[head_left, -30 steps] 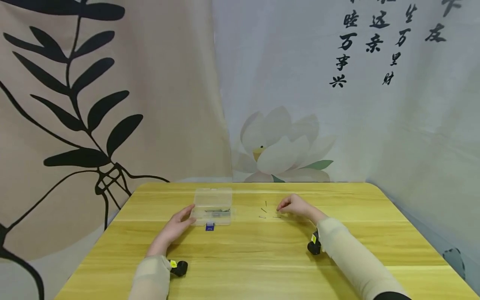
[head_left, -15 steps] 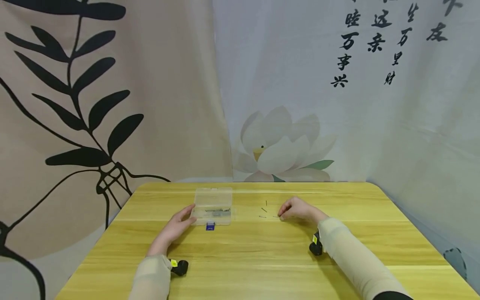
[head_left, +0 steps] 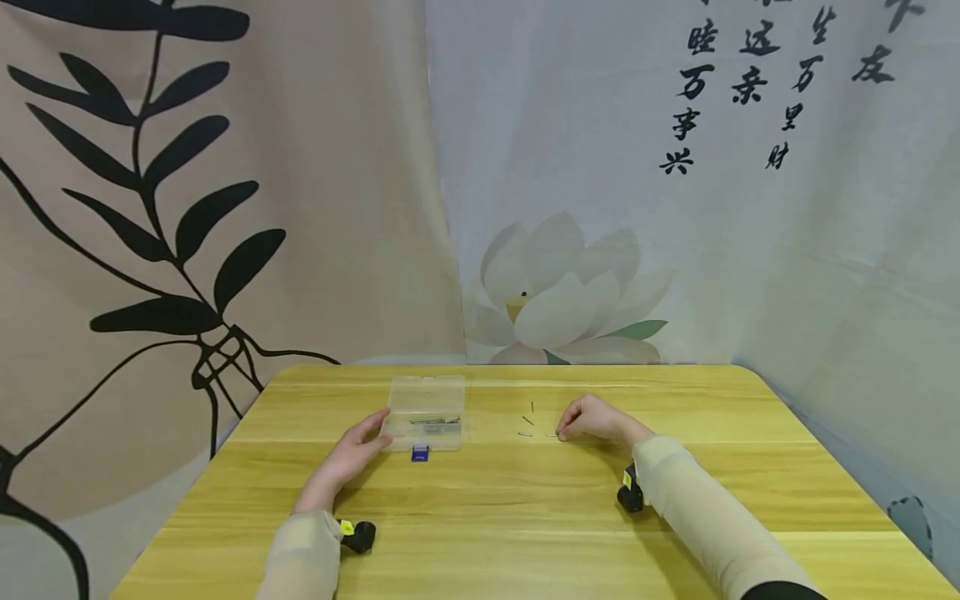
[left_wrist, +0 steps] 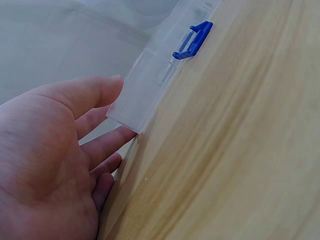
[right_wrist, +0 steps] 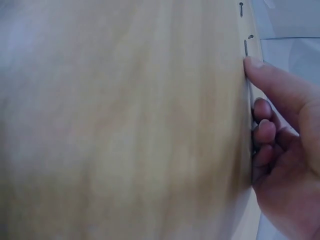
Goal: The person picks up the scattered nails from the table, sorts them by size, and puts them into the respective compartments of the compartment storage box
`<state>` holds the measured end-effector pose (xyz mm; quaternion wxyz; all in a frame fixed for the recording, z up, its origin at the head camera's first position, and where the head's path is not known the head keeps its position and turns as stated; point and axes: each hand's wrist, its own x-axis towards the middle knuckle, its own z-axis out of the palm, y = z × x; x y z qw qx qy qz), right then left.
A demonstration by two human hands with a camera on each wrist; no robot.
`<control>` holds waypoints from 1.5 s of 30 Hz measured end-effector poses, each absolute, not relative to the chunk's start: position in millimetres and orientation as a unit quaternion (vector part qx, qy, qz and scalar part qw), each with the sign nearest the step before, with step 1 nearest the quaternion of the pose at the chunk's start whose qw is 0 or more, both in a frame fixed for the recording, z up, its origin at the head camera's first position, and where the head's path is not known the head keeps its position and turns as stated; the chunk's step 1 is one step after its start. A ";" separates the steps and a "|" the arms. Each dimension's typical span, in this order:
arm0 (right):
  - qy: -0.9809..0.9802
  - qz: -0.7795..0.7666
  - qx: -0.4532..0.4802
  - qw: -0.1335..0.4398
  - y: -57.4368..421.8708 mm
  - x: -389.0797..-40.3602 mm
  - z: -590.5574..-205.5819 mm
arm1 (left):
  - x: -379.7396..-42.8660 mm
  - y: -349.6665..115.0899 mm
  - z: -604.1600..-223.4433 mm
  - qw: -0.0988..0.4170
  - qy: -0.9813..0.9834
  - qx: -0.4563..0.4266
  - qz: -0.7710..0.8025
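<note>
My left hand [head_left: 352, 454] holds the left end of a clear plastic box [head_left: 401, 435], whose lid stands open. In the left wrist view the thumb [left_wrist: 111, 90] rests on the box's edge, with fingers behind and below its corner. Several thin metal pieces [head_left: 435, 422] lie inside. On the table my right hand [head_left: 592, 418] pinches the end of a thin, dark nail [right_wrist: 245, 46] between thumb and forefinger; the forefinger is largely hidden in the right wrist view. Three more nails lie to its left, one of them a slanted nail [head_left: 528, 420].
A blue latch [head_left: 420, 453] hangs at the box's front. The yellow wooden table [head_left: 480, 517] extends toward me and to both sides. Behind it hangs a printed cloth [head_left: 585, 167]. Each wrist wears a small black camera [head_left: 630, 490].
My right hand has lowered slightly and shifted a little right, its fingertips now at the nail's end. The left hand and the box have stayed in place.
</note>
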<state>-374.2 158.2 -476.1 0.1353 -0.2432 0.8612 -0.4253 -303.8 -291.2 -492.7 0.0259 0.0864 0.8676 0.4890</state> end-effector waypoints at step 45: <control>0.870 -0.436 -0.205 0.107 149.6 -405.6 -426.1 | -304.2 -289.2 -489.3 0.026 0.871 0.086 0.484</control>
